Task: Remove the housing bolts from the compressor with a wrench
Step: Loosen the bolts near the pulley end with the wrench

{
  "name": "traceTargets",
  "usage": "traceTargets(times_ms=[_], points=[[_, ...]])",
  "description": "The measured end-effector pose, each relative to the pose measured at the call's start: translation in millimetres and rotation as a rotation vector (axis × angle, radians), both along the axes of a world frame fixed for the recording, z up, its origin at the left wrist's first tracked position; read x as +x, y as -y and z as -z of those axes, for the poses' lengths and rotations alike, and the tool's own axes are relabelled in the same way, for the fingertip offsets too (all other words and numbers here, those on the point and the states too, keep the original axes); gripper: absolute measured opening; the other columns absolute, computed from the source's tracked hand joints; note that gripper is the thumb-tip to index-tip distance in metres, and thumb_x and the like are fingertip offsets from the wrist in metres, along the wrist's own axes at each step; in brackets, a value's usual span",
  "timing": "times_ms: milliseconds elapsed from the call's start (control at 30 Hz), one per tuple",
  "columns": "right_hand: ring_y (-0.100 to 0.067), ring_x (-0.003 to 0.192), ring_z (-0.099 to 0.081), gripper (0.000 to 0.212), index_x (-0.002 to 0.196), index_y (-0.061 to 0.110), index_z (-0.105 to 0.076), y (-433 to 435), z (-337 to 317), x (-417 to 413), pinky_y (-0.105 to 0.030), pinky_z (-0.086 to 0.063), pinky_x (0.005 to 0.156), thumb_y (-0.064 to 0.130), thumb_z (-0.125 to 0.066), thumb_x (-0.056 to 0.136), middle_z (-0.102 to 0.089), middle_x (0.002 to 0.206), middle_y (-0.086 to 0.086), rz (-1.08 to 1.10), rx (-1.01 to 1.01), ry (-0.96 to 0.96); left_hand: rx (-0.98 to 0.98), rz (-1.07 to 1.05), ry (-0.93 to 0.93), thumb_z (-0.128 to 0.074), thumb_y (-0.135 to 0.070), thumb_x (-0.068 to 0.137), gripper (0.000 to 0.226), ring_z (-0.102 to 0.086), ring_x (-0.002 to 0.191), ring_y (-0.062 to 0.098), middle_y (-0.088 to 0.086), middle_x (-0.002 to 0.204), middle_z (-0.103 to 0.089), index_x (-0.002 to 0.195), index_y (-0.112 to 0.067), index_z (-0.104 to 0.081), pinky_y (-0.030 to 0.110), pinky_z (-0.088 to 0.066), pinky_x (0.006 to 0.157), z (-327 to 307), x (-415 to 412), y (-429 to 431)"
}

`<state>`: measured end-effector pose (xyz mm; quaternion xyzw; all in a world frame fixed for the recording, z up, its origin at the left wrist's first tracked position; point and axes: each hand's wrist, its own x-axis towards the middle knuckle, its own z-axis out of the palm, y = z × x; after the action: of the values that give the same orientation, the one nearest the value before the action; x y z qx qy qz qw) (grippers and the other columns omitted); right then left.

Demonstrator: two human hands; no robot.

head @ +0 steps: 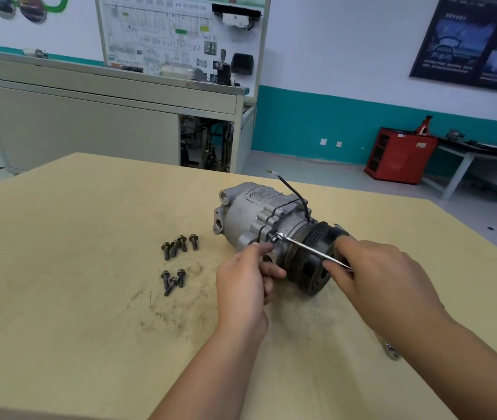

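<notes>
Grey metal compressor (259, 216), on its side at centre of pale wooden table (89, 313), black pulley end to the right. Wrench (308, 248): head against housing, handle gripped by right hand (374, 277). Left hand (241, 280): fingers curled on compressor's near flange. Loose bolts (177, 259): two clusters, left of compressor.

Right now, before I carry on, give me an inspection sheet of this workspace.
Surface: wooden table, smudged with dark marks.
Job's things: compressor lying on its side; wrench with its head against the housing; seven bolts loose, left of the compressor.
Clutter: metal tool, partly hidden under the right forearm.
Hands: right hand pinches the wrench handle; left hand has fingertips at the wrench head, grip unclear.
Cables: black wire running over the compressor, free end raised.
Surroundings: grey bench, wiring board, red cabinet, poster.
</notes>
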<state>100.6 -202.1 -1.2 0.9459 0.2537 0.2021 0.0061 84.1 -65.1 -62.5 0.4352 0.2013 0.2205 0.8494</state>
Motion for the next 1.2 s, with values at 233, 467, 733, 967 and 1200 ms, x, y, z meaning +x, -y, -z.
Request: traceTargets(times_ms=[233, 467, 733, 967, 1200], points=[[-0.021, 0.061, -0.048, 0.033, 0.067, 0.025, -0.034, 14.2, 7.0, 2.4, -0.026, -0.027, 0.046, 0.041, -0.051, 0.09, -0.043, 0.056, 0.007, 0.0, 0.24, -0.009, 0.102, -0.054, -0.031, -0.057, -0.016, 0.092, 0.016, -0.026, 0.029, 0.008, 0.004, 0.042, -0.055, 0.081, -0.007, -0.065, 0.013, -0.02, 0.034, 1.3, 2.4, 0.3], [-0.011, 0.05, -0.049, 0.025, 0.063, 0.021, -0.052, 23.6, 23.9, 1.6, -0.027, -0.037, 0.047, 0.029, -0.066, 0.081, -0.051, 0.05, 0.007, -0.099, 0.528, 0.028, 0.384, -0.119, -0.135, -0.072, -0.033, 0.08, 0.019, -0.041, 0.035, 0.0, -0.004, 0.041, -0.057, 0.086, -0.015, -0.072, 0.022, -0.032, 0.049, -5.4, 14.4, 6.5], [-0.019, 0.053, -0.046, 0.025, 0.061, 0.021, -0.052, 26.5, 35.7, -0.6, -0.025, -0.03, 0.043, 0.025, -0.071, 0.078, -0.045, 0.044, 0.007, -0.173, 0.672, 0.033, 0.327, -0.249, -0.189, -0.072, -0.028, 0.08, 0.035, -0.039, 0.032, 0.003, -0.005, 0.037, -0.054, 0.045, -0.027, -0.066, 0.023, -0.032, 0.051, -7.6, 24.2, 12.0], [-0.013, 0.067, -0.05, 0.026, 0.061, 0.025, -0.052, 27.1, 59.1, 3.8, -0.025, -0.035, 0.053, 0.022, -0.073, 0.077, -0.046, 0.046, 0.004, -0.198, 0.808, -0.025, 0.303, -0.13, -0.161, -0.069, -0.017, 0.083, 0.025, -0.032, 0.031, 0.007, -0.005, 0.038, -0.046, 0.058, -0.015, -0.063, 0.02, -0.026, 0.041, 1.8, 6.5, 17.4], [-0.01, 0.062, -0.052, 0.019, 0.065, 0.015, -0.061, 12.7, 82.3, 11.9, -0.013, -0.033, 0.05, 0.011, -0.075, 0.077, -0.054, 0.052, 0.006, -0.301, 0.927, -0.167, 0.872, -0.075, -0.263, -0.073, -0.021, 0.078, 0.011, -0.055, 0.05, 0.0, -0.015, 0.061, -0.065, 0.071, -0.023, -0.066, 0.009, -0.038, 0.049, 16.5, -46.6, -29.3]])
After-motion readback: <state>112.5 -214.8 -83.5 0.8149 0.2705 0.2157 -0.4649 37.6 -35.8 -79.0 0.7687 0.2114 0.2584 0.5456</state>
